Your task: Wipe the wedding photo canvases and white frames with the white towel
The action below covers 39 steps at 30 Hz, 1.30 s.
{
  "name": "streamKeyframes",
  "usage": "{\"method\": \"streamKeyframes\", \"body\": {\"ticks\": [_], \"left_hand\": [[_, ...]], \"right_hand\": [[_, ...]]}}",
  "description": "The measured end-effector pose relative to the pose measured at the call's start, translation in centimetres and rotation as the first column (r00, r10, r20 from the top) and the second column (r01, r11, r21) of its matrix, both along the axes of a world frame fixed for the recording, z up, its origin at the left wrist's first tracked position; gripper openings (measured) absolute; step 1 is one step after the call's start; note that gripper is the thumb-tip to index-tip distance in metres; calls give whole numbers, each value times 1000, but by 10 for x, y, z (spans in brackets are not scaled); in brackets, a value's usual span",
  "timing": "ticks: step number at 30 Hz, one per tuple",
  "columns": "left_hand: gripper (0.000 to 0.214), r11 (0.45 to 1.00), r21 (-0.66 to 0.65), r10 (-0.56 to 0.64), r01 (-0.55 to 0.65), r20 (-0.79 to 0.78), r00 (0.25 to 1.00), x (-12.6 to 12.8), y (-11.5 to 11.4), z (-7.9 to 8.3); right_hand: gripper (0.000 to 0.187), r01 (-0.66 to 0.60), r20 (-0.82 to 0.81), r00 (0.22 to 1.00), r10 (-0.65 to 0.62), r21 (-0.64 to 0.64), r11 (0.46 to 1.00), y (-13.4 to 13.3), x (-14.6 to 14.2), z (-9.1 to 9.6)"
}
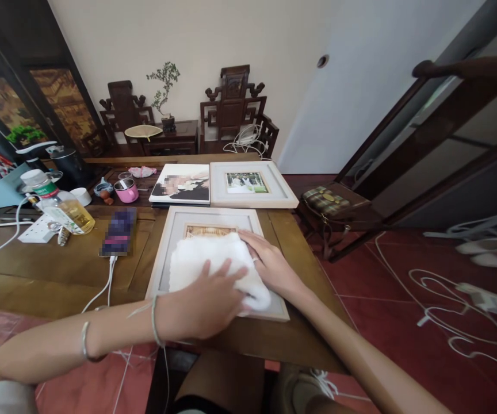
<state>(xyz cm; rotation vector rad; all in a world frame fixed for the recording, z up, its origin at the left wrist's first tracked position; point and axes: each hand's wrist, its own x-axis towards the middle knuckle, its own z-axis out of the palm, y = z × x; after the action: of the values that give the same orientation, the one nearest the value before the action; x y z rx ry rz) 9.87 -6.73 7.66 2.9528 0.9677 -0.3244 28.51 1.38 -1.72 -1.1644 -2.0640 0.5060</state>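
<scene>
A light wooden picture frame (274, 307) lies flat at the front edge of the table, with part of a golden picture showing near its top. A folded white cloth (201, 259) covers most of its middle. My left hand (209, 299) rests on the lower part of the cloth, its fingers spread and slightly blurred. To the right, my right hand (274, 264) lies with fingers stretched out along the cloth's right edge, over the frame's right side. The undersides of both hands are hidden.
Behind are another picture frame (252, 198) and a photo album (183, 187). On the left stand a bottle (67, 210), a plugged-in phone (118, 231), a pink cup (126, 190) and a power strip (35, 231). A chair (339, 201) with a plaid bag stands to the right.
</scene>
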Motion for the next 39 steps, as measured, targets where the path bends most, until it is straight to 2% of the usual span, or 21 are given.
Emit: {"method": "streamKeyframes", "body": {"ticks": [5,8,11,16,22,27,31,34,36,39], "left_hand": [[36,968,123,219,-221,31,975,-8,60,-25],[37,963,104,241,-247,67,968,-6,75,-36],[47,973,45,225,-228,72,972,3,65,-38],[44,989,-34,148,-147,49,988,14,27,-23],[28,997,-61,41,-41,-14,999,1,-7,-4],[28,996,5,84,-83,-47,995,-14,-8,-3],[31,983,88,167,-162,-52,985,-19,16,-11],[41,942,156,294,-296,38,955,-16,46,-12],[45,915,191,336,-356,130,933,-10,69,-10],[43,931,235,220,-278,245,944,3,99,-10]], "right_hand": [[44,20,5,1000,-20,23,1000,0,-2,-3],[45,25,-18,1000,-25,16,1000,-1,-2,-1],[45,54,-93,994,-57,-39,998,-4,-2,2],[50,102,-154,980,-124,-148,984,-7,-3,6],[48,31,-94,995,-40,-96,995,-6,-3,5],[44,-12,-70,997,10,-35,999,-4,-2,2],[43,-11,-10,1000,11,7,1000,-2,-2,-3],[41,-44,60,997,41,40,998,-1,-2,-6],[39,-53,92,995,48,53,997,-1,-2,-7],[40,-48,119,992,41,60,997,-2,-2,-4]]}}
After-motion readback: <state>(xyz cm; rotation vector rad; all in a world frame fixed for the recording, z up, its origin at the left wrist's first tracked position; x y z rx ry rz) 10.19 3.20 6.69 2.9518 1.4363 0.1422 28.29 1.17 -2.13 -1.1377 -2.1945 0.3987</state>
